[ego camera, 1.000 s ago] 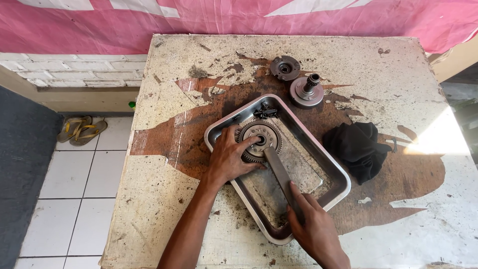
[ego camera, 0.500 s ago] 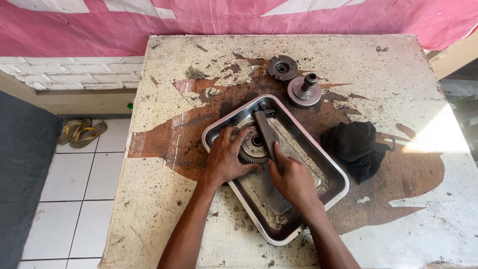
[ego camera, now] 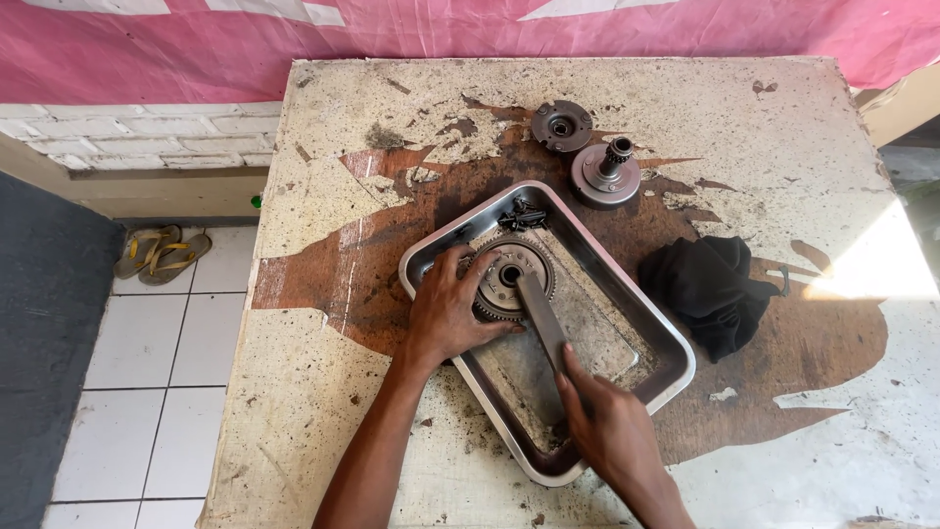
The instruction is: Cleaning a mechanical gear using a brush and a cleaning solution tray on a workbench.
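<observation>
Your left hand (ego camera: 448, 312) grips the round toothed metal gear (ego camera: 509, 277) inside the dented metal tray (ego camera: 666, 345) on the bench (ego camera: 323, 392). Your right hand (ego camera: 612, 431) closes around the flat grey metal bar (ego camera: 540, 313), whose far end sits on the gear's hub just beside your left fingers.

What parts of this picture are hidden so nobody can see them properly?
All in the head view:
- Near side of the toothed gear: covered by the left hand.
- Handle end of the flat metal tool: wrapped inside the right hand.
- Small dark parts at the tray's far corner: too small to identify.
- Whatever lies under the black cloth: covered by it.
- Both forearms: cut off by the bottom edge.
</observation>
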